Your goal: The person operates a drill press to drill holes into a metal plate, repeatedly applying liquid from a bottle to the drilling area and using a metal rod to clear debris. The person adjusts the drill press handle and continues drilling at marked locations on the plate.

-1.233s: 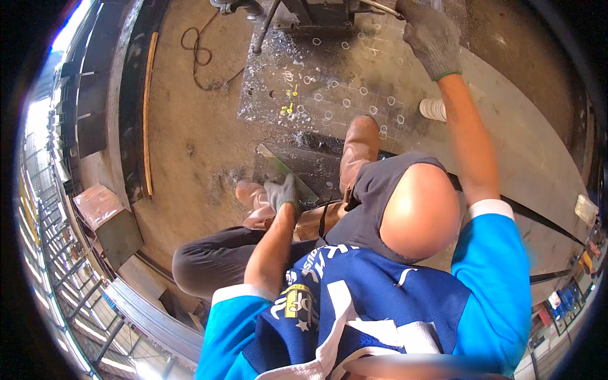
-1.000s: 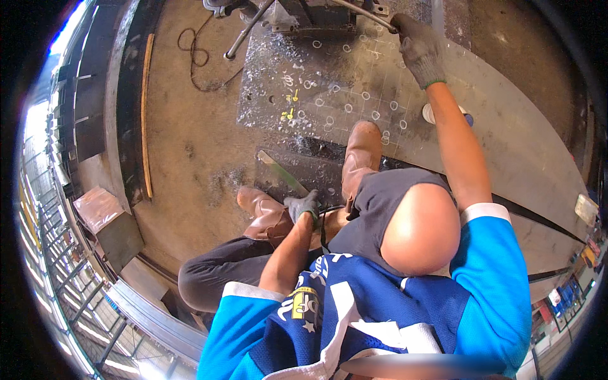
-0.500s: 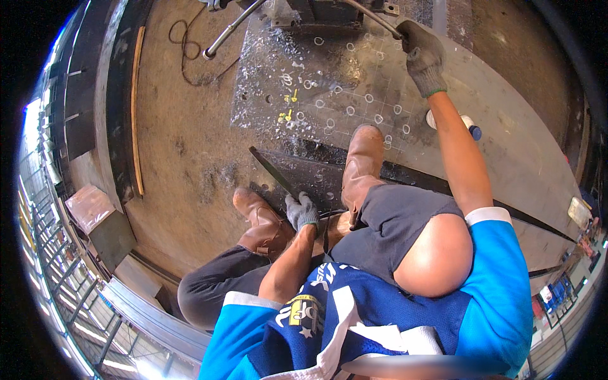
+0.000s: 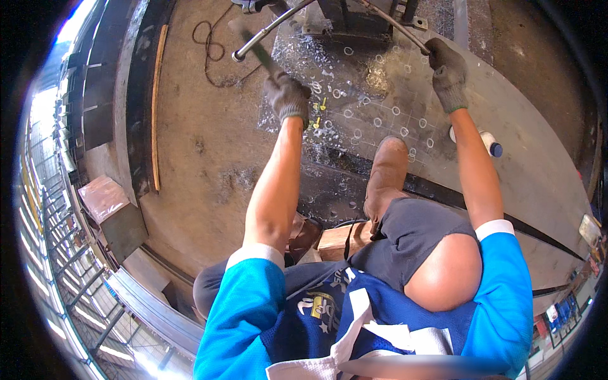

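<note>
My left hand [image 4: 288, 100], in a grey work glove, is wrapped round one end of a long, thin, flat dark bar [image 4: 261, 56]. The bar points up and left and crosses beside a metal lever with a round end [image 4: 266, 35]; motion blurs its far tip. My gloved right hand [image 4: 448, 75] grips the end of another lever [image 4: 402, 30]. Both levers come from a dark machine [image 4: 348, 18] at the top edge, mostly cut off from view. Beneath it lies a large steel plate [image 4: 506, 101] with chalk circles, grid lines and pale metal shavings.
A white bottle with a blue cap [image 4: 491, 144] lies on the plate beside my right forearm. My brown boot [image 4: 387, 161] rests near the plate's edge, and a wooden block [image 4: 345, 240] sits between my legs. A cable [image 4: 209, 47] curls on the floor at the far left.
My left hand has lifted the flat bar from beside my left boot up to the left lever. My right hand stays on its lever. The whole view has shifted slightly.
</note>
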Demonstrator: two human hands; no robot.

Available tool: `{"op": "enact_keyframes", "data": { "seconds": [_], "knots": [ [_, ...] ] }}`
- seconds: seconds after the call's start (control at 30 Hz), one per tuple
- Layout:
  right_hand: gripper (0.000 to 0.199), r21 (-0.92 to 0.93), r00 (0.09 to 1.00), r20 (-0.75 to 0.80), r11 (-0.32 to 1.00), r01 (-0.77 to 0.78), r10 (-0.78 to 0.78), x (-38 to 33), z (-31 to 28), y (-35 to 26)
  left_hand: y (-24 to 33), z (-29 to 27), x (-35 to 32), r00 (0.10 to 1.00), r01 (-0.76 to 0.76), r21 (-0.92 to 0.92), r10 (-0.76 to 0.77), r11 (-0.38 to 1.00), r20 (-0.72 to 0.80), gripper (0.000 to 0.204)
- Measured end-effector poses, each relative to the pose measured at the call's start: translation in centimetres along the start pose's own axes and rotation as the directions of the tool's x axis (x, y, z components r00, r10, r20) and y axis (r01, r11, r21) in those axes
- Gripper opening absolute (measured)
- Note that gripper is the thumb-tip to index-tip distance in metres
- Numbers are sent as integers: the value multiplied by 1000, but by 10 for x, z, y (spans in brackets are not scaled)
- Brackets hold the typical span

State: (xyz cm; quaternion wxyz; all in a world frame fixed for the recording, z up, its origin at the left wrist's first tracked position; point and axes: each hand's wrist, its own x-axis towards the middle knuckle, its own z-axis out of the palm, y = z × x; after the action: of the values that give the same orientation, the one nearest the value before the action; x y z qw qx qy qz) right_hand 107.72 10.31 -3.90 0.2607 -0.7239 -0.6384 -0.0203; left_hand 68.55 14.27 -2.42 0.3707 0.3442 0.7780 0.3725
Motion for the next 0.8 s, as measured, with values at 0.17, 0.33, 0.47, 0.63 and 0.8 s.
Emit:
{"op": "enact_keyframes", "data": {
  "seconds": [0.17, 0.33, 0.47, 0.63, 0.8],
  "knots": [
    [18, -60, 995, -90, 997, 38, -43, 7, 29, 10, -24, 20, 60, 986, -110, 322, 64, 940, 151, 30],
    [16, 68, 985, -117, 989, 133, -124, 25, 16, 1, -21, 32, 62, 982, -183, 503, 131, 845, 138, 46],
    [19, 275, 998, 44, 961, 32, -46, 29, -6, -10, 8, 17, 69, 966, 223, 216, -246, 951, 84, 49],
    [22, 165, 998, -52, 986, 38, -29, 26, 5, -18, 29, 15, 77, 975, 219, -63, -220, 974, -25, 38],
    [17, 165, 999, 5, 986, 37, -39, 35, -8, -27, 20, 29, 92, 950, -106, 74, 79, 992, 303, 48]
  ]
}}
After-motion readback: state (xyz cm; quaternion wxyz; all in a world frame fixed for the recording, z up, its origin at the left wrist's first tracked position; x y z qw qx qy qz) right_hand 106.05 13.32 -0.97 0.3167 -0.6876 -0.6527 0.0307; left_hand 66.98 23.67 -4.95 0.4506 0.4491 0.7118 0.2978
